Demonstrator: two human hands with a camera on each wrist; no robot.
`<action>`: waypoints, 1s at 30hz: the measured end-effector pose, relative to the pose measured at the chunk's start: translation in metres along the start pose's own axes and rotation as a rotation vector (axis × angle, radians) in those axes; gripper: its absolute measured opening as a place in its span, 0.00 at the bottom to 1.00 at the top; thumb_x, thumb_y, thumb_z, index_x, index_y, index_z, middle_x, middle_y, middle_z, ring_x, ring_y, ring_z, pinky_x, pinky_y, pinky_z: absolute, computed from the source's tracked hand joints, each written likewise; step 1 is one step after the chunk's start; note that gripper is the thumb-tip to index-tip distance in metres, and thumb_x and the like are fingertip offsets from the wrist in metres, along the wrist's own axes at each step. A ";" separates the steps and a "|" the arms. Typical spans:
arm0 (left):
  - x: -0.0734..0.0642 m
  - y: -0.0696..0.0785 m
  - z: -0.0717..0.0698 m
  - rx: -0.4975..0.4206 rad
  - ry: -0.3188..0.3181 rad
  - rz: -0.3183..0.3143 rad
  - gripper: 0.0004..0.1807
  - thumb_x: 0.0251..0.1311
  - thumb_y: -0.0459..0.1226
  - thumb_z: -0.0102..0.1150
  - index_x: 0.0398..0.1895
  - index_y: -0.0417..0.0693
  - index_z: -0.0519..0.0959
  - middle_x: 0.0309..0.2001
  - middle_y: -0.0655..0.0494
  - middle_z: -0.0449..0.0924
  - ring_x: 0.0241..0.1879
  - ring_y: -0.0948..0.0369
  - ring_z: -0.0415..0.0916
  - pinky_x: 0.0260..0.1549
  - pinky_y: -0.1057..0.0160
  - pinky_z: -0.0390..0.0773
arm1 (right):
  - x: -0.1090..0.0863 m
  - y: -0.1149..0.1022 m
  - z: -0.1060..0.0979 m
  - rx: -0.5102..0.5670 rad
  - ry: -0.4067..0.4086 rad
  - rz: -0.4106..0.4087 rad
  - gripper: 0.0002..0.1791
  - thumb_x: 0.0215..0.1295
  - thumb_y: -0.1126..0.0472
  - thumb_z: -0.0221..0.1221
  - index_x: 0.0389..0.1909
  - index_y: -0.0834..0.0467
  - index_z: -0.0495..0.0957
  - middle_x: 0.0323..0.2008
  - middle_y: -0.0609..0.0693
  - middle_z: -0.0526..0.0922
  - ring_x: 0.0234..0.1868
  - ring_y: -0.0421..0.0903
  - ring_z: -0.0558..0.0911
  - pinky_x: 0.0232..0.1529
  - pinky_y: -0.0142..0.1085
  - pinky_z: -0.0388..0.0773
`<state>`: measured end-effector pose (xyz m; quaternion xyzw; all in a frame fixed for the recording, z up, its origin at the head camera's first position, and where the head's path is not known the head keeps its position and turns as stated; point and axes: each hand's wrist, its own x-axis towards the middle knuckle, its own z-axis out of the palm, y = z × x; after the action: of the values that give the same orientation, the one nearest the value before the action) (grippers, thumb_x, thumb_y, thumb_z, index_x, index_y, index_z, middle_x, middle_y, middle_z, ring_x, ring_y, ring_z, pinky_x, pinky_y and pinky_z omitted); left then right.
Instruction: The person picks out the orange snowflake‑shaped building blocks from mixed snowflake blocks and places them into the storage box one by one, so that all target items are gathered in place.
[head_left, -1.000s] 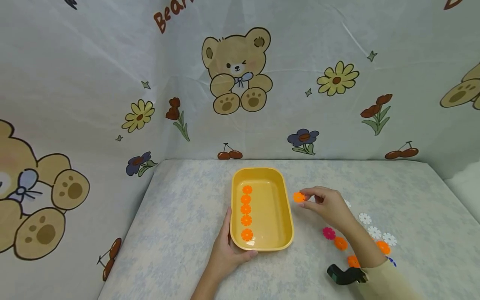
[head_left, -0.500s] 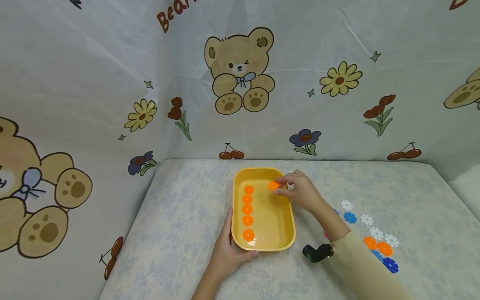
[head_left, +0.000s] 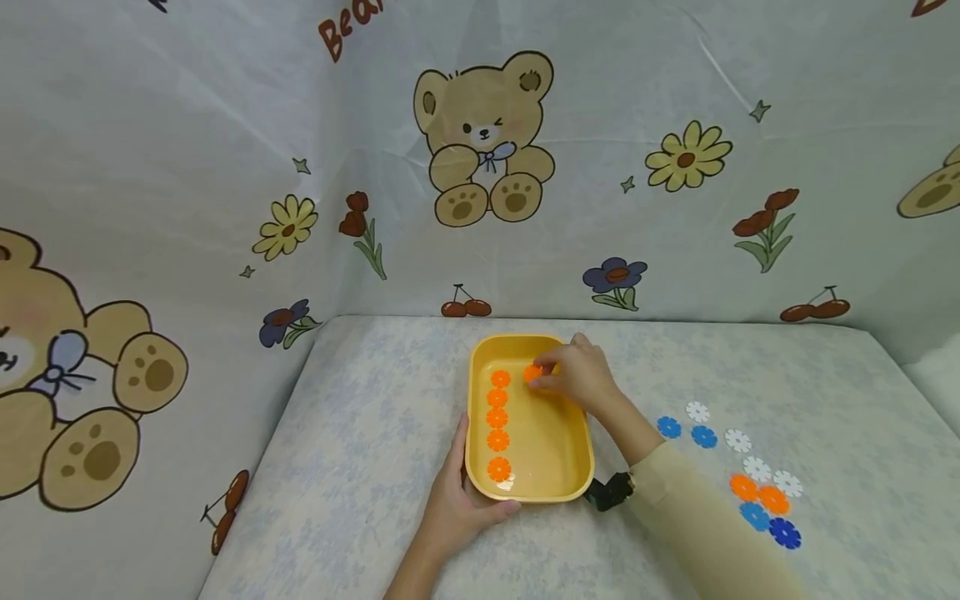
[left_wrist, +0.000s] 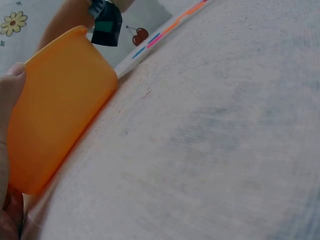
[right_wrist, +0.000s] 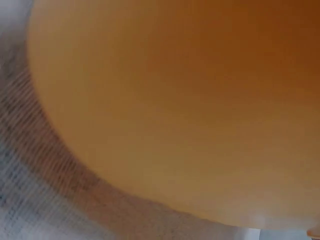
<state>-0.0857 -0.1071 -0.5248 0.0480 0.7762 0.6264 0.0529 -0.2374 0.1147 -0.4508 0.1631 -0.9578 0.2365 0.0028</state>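
Observation:
A yellow plastic tray (head_left: 542, 442) lies on the table, with a column of several orange flower-shaped discs (head_left: 498, 417) along its left side. My left hand (head_left: 459, 512) grips the tray's near left corner, thumb along the front edge and fingers at the left wall. In the left wrist view that thumb (left_wrist: 10, 90) presses on the tray's outer wall (left_wrist: 62, 105). My right hand (head_left: 581, 375) reaches over the far right of the tray and pinches another orange flower-shaped disc (head_left: 532, 373) between thumb and fingers. The tray wall (right_wrist: 165, 125) fills most of the right wrist view, hiding the right hand.
To the right of the tray lie loose flower-shaped discs: white (head_left: 738, 440), light blue (head_left: 704, 437), orange (head_left: 773, 499) and dark blue (head_left: 784, 532). A black wrist device (head_left: 609, 492) sits by the tray's near right corner. Cartoon-printed cloth (head_left: 570, 100) rises behind the table.
My right hand has carried the orange disc leftward from beside the tray to inside its far end. The left hand keeps its grip on the tray.

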 end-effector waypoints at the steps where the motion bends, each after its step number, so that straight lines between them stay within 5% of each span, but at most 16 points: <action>1: 0.000 0.000 0.000 0.000 0.000 0.001 0.68 0.46 0.47 0.79 0.81 0.67 0.36 0.79 0.69 0.41 0.78 0.63 0.47 0.73 0.63 0.54 | 0.001 -0.001 0.001 -0.032 0.003 -0.004 0.19 0.51 0.47 0.74 0.41 0.53 0.89 0.27 0.43 0.85 0.34 0.48 0.65 0.36 0.39 0.56; 9: -0.001 0.001 -0.001 0.006 -0.003 0.009 0.68 0.46 0.47 0.79 0.80 0.68 0.35 0.79 0.70 0.41 0.78 0.64 0.46 0.73 0.63 0.54 | 0.004 -0.007 0.011 -0.254 0.031 -0.071 0.17 0.49 0.44 0.74 0.37 0.49 0.90 0.26 0.42 0.86 0.34 0.49 0.64 0.37 0.42 0.52; 18: -0.001 0.002 0.000 0.011 0.005 0.017 0.69 0.45 0.47 0.80 0.81 0.67 0.36 0.79 0.69 0.42 0.78 0.64 0.48 0.71 0.68 0.54 | 0.007 -0.006 0.017 -0.362 -0.006 -0.087 0.11 0.51 0.45 0.73 0.28 0.47 0.87 0.19 0.40 0.79 0.36 0.49 0.64 0.40 0.44 0.53; 25: -0.001 0.004 0.001 0.006 0.016 0.005 0.69 0.44 0.47 0.80 0.81 0.67 0.37 0.79 0.69 0.44 0.78 0.64 0.48 0.70 0.71 0.52 | 0.007 -0.005 0.017 -0.355 0.010 -0.098 0.11 0.53 0.46 0.72 0.30 0.48 0.87 0.22 0.42 0.83 0.36 0.50 0.65 0.40 0.44 0.53; 30: -0.001 0.004 0.001 0.011 0.012 -0.001 0.69 0.44 0.47 0.80 0.81 0.66 0.37 0.79 0.69 0.43 0.78 0.65 0.47 0.71 0.69 0.52 | 0.002 -0.002 0.011 -0.211 0.055 -0.116 0.17 0.57 0.47 0.70 0.42 0.52 0.89 0.33 0.45 0.89 0.34 0.48 0.66 0.38 0.42 0.53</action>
<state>-0.0843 -0.1052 -0.5209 0.0441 0.7801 0.6223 0.0481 -0.2381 0.1068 -0.4594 0.2108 -0.9659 0.1381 0.0599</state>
